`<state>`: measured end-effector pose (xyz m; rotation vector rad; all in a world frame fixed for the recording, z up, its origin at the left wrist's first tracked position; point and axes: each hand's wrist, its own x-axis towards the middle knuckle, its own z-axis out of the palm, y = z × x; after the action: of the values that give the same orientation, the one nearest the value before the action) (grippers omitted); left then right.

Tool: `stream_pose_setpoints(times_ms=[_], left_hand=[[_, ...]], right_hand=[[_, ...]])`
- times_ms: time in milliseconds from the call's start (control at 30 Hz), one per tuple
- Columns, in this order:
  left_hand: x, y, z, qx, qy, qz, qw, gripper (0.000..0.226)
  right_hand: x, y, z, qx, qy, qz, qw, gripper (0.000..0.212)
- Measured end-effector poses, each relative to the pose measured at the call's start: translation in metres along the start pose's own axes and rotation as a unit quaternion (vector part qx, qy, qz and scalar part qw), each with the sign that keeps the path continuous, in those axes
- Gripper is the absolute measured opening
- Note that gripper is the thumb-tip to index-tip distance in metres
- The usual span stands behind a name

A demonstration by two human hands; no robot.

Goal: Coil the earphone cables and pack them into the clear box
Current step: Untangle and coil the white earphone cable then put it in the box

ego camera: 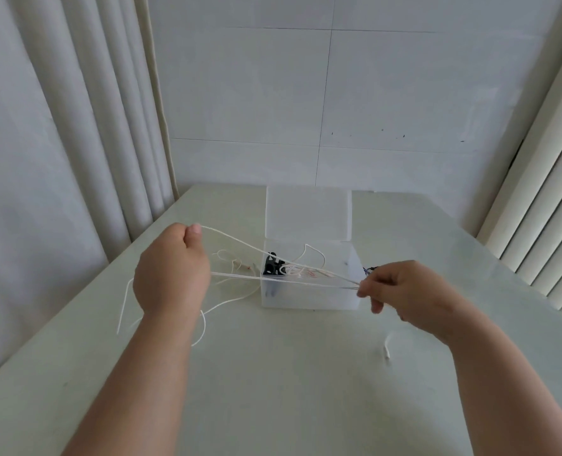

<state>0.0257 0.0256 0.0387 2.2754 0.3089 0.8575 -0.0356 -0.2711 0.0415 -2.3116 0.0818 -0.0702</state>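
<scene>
A white earphone cable (240, 241) is stretched in long loops between my two hands, above the table. My left hand (171, 268) is fisted round the loops' left end, thumb on top. My right hand (401, 291) pinches their right end between thumb and fingertips. Slack cable (204, 324) trails on the table under my left wrist. Behind the strands stands the clear box (309, 297), lid up, with a black item (271, 266) and pale coiled cables (301, 269) inside.
A small white piece (387, 348) lies on the pale table (273, 390) below my right forearm. More thin cable (232, 263) lies left of the box. Something dark (370, 268) peeks out right of the box. Curtains hang left, blinds right.
</scene>
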Motion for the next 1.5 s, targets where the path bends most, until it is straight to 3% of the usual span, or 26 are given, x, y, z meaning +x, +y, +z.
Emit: stream_pose_setpoints(times_ms=[67,200,267,333,400,467,567,667,800,933,1000,1100,1200,1300,1400,1500], left_hand=[[-0.003,0.003,0.0,0.025,-0.035,0.001,0.999,0.028],[-0.013,0.014,-0.003,0.081,-0.073,0.031,0.994,0.018],[-0.019,0.019,-0.003,0.104,-0.049,0.1,0.988,0.019],[-0.024,0.026,0.0,0.048,-0.05,0.188,0.98,0.026],[-0.031,0.033,0.002,-0.079,-0.122,0.263,0.954,0.041],[-0.041,0.04,0.003,-0.19,-0.265,0.267,0.907,0.049],[-0.053,0.044,0.013,-0.143,-0.389,0.266,0.87,0.059],[-0.056,0.046,0.019,-0.09,-0.372,0.275,0.882,0.031],[-0.048,0.042,0.012,-0.255,-0.369,0.201,0.871,0.035],[-0.031,0.038,0.002,-0.368,-0.282,0.154,0.873,0.025],[-0.026,0.034,-0.002,-0.376,-0.298,0.155,0.864,0.021],[-0.029,0.031,-0.004,-0.298,-0.429,0.18,0.833,0.024],[-0.037,0.032,0.0,-0.153,-0.497,0.214,0.827,0.03],[-0.039,0.034,0.002,-0.118,-0.483,0.201,0.844,0.029],[-0.034,0.03,0.001,-0.068,-0.454,0.185,0.869,0.028],[-0.037,0.029,0.005,0.046,-0.417,0.291,0.86,0.025]], right_hand=[[0.003,0.0,0.002,-0.014,0.069,-0.003,0.998,0.027],[0.005,-0.006,0.005,0.105,0.176,-0.066,0.977,0.023],[0.002,-0.013,0.01,0.107,0.196,-0.098,0.97,0.022],[-0.001,-0.02,0.017,0.083,0.212,-0.129,0.965,0.023],[-0.004,-0.026,0.025,0.07,0.214,-0.159,0.961,0.022],[-0.007,-0.029,0.029,0.065,0.213,-0.183,0.958,0.021],[-0.009,-0.032,0.032,0.066,0.217,-0.201,0.953,0.02],[-0.009,-0.032,0.032,0.08,0.23,-0.203,0.948,0.022],[-0.005,-0.027,0.025,0.1,0.234,-0.156,0.954,0.022],[-0.004,-0.021,0.024,0.032,0.105,-0.116,0.987,0.016],[-0.004,-0.021,0.026,-0.025,0.063,-0.102,0.993,0.017],[-0.002,-0.019,0.022,-0.061,0.127,-0.064,0.988,0.018],[0.0,-0.015,0.018,0.01,0.227,-0.031,0.973,0.023],[0.001,-0.016,0.02,0.021,0.265,-0.013,0.964,0.023],[0.002,-0.015,0.022,0.031,0.25,-0.012,0.968,0.022],[0.004,-0.013,0.022,0.025,0.221,-0.009,0.975,0.021]])
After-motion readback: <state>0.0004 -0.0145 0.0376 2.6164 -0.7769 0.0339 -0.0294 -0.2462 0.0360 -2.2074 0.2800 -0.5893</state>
